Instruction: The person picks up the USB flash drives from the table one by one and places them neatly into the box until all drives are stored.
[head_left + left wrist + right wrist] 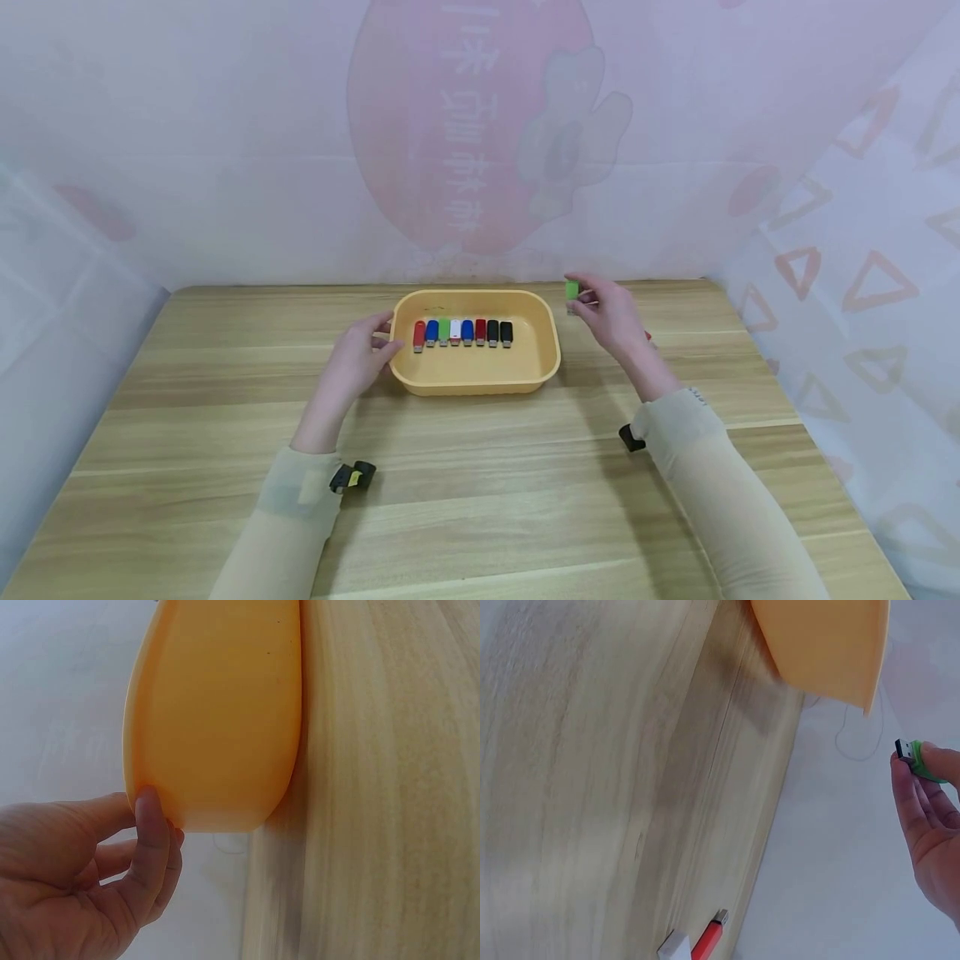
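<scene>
Head view: right hand (615, 315) pinching green stick (572, 290); lower plug-first beside black stick (506, 333), left hand (358, 357) bracing tray (551, 350).

White stick (674, 946) cut off below

place: staged recording booth, not a lived-in room | enclosure: translucent printed curtain (480, 133) on 3 sides (red balloon motif, triangles) | surface: 1 bare light-wood table (480, 500) | gear: small cameras strapped at both wrists (351, 477)
</scene>
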